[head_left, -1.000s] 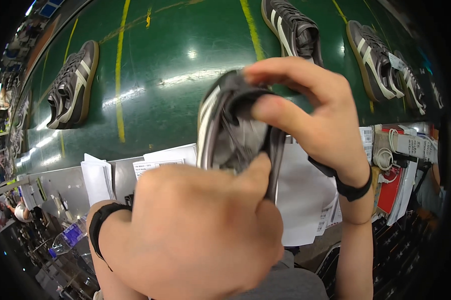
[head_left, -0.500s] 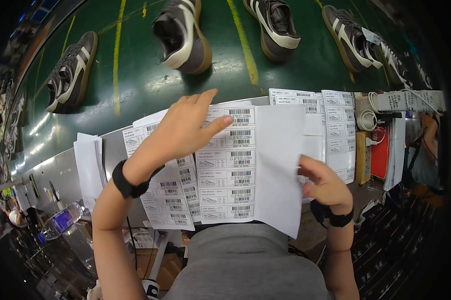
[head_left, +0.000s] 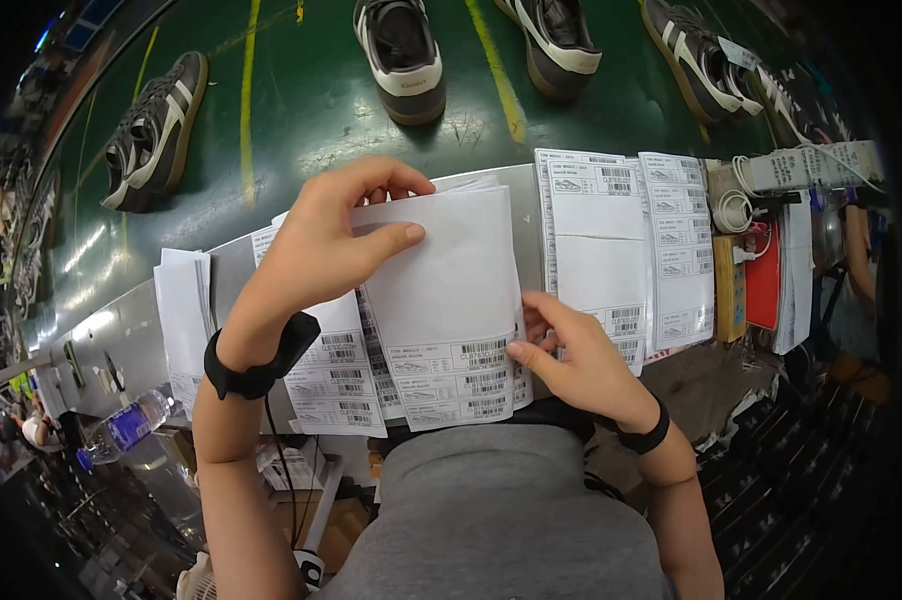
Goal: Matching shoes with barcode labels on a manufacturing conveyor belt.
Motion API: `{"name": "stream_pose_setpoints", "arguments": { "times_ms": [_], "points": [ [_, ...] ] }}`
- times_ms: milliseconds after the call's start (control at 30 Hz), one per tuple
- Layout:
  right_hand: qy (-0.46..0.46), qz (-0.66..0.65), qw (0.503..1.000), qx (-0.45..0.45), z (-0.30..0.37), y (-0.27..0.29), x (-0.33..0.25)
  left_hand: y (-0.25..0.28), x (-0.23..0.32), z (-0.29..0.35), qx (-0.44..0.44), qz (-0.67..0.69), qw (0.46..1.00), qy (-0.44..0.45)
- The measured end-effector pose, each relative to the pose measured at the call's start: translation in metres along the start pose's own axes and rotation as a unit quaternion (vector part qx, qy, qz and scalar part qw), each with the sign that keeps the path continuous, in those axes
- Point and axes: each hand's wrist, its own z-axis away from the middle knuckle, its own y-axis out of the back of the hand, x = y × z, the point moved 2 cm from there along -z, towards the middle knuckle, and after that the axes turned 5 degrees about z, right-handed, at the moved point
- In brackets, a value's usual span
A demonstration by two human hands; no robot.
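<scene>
Between my hands lies a label sheet (head_left: 441, 290), blank white over its upper part, with rows of printed shoe labels and barcodes at the bottom. My left hand (head_left: 346, 225) is closed on its upper left corner, thumb on the face and fingers behind the top edge. Lower down, my right hand (head_left: 581, 355) pinches the right edge, thumb on top and fingertips partly hidden by the paper. More sheets show behind its top edge. Under my left wrist another label sheet (head_left: 336, 385) sticks out.
Right of my hands lie a partly blank label sheet (head_left: 596, 265) and a fuller one (head_left: 681, 235). White papers (head_left: 183, 300) sit at the left, near a water bottle (head_left: 126, 428). Several dark sneakers (head_left: 401, 65) stand on the green surface (head_left: 301, 135) ahead. A coiled white cable (head_left: 733, 212) is at the right.
The raised blank sheet at the right and the full label page are gone from view; a partly blank sheet lies on top. My right hand moved left onto its edge. The middle sneaker sits straighter.
</scene>
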Motion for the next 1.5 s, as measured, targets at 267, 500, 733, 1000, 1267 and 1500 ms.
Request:
{"name": "stream_pose_setpoints", "arguments": {
  "times_ms": [267,500,733,1000,1267,1500],
  "points": [
    [-0.015,0.144,0.989,0.035,-0.013,0.008,0.002,-0.021,-0.017,0.010,0.117,-0.142,0.961,-0.207],
    [-0.012,-0.028,0.996,0.089,0.011,0.015,0.038,-0.033,-0.008,0.006,0.050,0.042,0.983,-0.170],
    [0.118,0.173,0.957,0.201,-0.022,0.011,0.024,-0.066,-0.017,0.025,0.062,-0.303,0.925,-0.219],
    [0.220,0.475,0.837,0.161,-0.005,-0.011,0.005,-0.092,-0.029,0.044,-0.037,-0.296,0.951,-0.082],
    [0.298,0.360,0.871,0.153,0.000,-0.015,-0.023,-0.077,-0.014,0.049,-0.025,-0.304,0.951,-0.058],
    [0.354,0.162,0.918,0.078,0.035,0.020,-0.051,-0.044,0.001,0.030,-0.275,-0.404,0.871,-0.046]
  ]
}}
